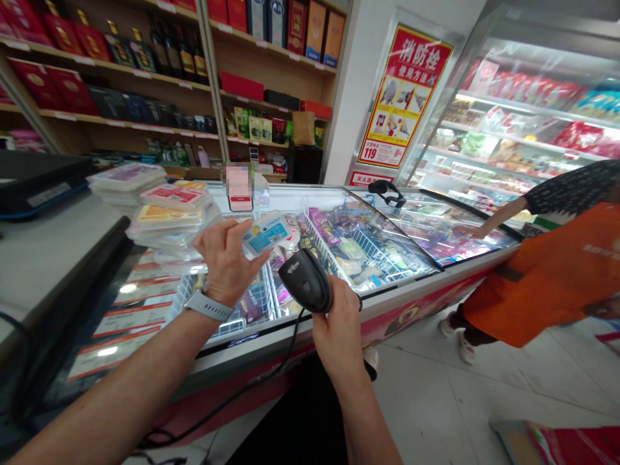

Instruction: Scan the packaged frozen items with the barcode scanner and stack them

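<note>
My left hand [227,255], with a grey watch band at the wrist, grips a clear plastic food package [268,236] with a blue label by its edge. In my right hand [341,320] is a black barcode scanner [306,279], its head pointing up and left toward the package. The two are close together but apart. From the scanner a dark cable [271,381] runs down to the lower left. Both hands are above the front edge of a chest freezer. Left of the package, several similar flat packages [167,216] with yellow, red and purple labels are stacked.
Beneath my hands the chest freezer [407,282] holds wire baskets of bagged goods under glass. A phone [239,187] stands upright behind it. On the right a person in an orange apron [557,271] reaches over the freezer. Shelves of bottles and boxes line the back.
</note>
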A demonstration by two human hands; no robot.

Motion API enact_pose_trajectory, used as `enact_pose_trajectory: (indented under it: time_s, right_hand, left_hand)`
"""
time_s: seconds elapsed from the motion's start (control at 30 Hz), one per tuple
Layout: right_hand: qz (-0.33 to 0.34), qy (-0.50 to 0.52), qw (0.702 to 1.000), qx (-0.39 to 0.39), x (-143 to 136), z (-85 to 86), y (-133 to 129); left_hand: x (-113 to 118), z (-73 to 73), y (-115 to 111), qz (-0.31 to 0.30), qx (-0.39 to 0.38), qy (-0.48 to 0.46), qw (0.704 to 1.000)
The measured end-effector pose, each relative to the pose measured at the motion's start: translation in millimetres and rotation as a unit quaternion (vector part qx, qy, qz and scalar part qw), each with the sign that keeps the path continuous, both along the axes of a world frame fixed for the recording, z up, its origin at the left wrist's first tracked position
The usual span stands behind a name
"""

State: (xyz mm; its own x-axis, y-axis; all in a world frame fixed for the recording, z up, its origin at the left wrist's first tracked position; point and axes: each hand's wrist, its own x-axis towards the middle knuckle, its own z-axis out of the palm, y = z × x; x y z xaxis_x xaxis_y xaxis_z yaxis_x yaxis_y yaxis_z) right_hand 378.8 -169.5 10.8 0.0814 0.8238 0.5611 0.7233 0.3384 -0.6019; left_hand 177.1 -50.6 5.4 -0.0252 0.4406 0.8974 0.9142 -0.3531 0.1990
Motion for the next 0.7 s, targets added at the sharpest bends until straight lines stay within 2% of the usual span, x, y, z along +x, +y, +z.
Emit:
enact_pose_trajectory:
  time_s: [0.23,0.43,0.7]
  right_hand:
    - [0.002,-0.002,1.000,0.004,0.1,0.0,0.2]
    - [0.000,-0.004,1.000,0.001,0.0,0.2,0.1]
    - [-0.002,-0.011,1.000,0.009,0.5,-1.7,0.5]
  left_hand:
    - [0.3,0.4,-0.7,0.001,-0.015,-0.011,1.000]
    - [-0.4,-0.3,-0.2,-0.013,0.007,-0.004,1.000]
    - [0.0,-0.5,-0.9,-0.017,-0.038,-0.015,0.999]
